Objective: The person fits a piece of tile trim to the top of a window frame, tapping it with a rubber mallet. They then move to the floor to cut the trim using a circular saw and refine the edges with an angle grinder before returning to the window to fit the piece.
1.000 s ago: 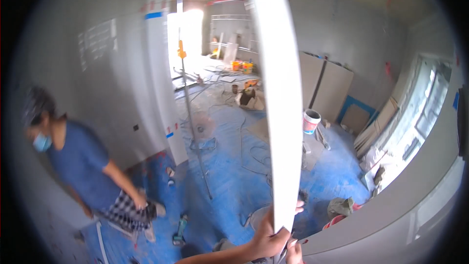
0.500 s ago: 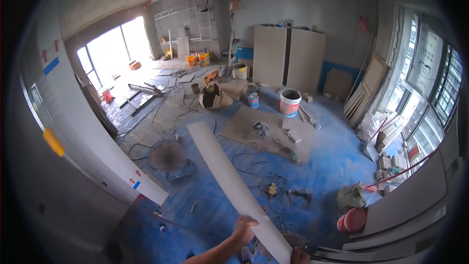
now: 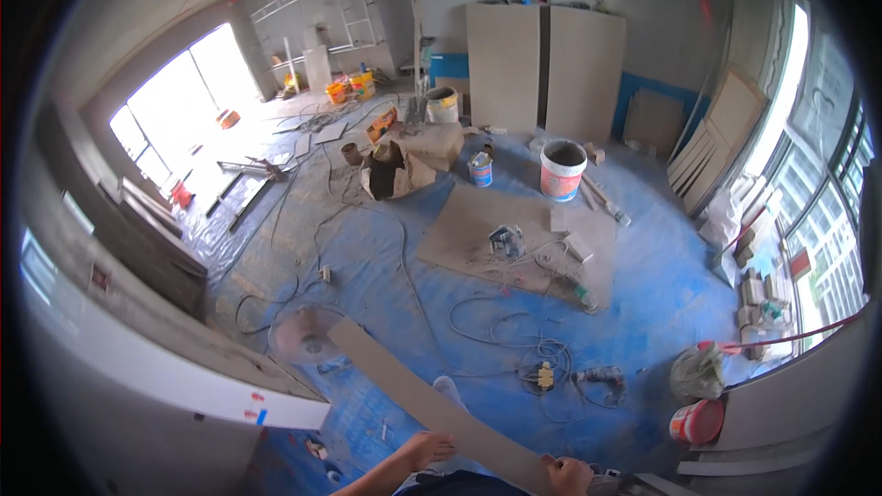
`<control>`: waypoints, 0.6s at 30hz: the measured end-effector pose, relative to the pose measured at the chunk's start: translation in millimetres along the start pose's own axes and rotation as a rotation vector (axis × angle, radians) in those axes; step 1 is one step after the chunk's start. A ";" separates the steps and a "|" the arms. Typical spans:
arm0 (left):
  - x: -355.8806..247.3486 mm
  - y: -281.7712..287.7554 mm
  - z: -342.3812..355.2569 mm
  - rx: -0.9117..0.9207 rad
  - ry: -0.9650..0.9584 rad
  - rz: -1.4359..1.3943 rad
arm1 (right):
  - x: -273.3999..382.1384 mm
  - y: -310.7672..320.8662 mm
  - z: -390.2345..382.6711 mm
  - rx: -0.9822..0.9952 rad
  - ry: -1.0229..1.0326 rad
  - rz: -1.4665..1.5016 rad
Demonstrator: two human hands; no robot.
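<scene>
A long, narrow strip of greyish-tan board (image 3: 413, 381) slants across the lower middle, its far end low over the blue floor. My left hand (image 3: 427, 448) is closed on its near-left edge. My right hand (image 3: 567, 475) grips the near end, with fingers bent round the edge. One of my feet (image 3: 448, 390) shows just beyond the strip. Close to the far end is a round, fan-like thing (image 3: 308, 335), partly blurred. A corded drill (image 3: 602, 378) lies to the right, beside coiled cable and a yellow socket block (image 3: 546, 377).
Ahead, a flat board (image 3: 459, 230) carries a power tool (image 3: 507, 240). Beyond stand a mortar bucket (image 3: 562, 170), a blue can (image 3: 480, 169) and an open sack (image 3: 390, 172). A white-faced panel (image 3: 184, 377) juts in at left. A red-lidded bucket (image 3: 696, 422) stands at right.
The strip has swung lower and more level, its pale face giving way to a tan one. Both hands have moved lower, the left one leftward. My view has shifted.
</scene>
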State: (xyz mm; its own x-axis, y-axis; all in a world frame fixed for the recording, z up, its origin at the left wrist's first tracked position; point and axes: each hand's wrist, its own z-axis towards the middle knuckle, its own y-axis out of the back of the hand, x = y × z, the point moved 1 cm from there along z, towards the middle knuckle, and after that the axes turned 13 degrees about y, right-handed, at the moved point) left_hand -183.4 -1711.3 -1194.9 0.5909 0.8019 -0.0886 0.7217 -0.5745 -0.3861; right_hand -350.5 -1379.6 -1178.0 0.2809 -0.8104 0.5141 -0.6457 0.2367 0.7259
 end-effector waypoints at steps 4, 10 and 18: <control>-125.0 31.4 10.5 0.025 -0.047 0.022 | 105.8 15.2 104.2 0.018 -0.011 -0.113; -361.9 -49.6 -68.8 -0.624 -1.115 1.423 | 219.5 26.3 237.0 -0.352 0.080 -0.128; -611.0 -146.8 27.9 -0.282 -0.689 2.674 | 300.9 78.5 411.0 -0.400 0.024 0.082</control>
State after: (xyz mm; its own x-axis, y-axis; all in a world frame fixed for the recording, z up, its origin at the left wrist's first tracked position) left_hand -660.4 -2112.4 -1109.6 -0.2195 -0.9754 0.0210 -0.5829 0.1484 0.7989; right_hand -608.4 -1825.2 -1154.0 0.2600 -0.7684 0.5848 -0.3409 0.4936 0.8001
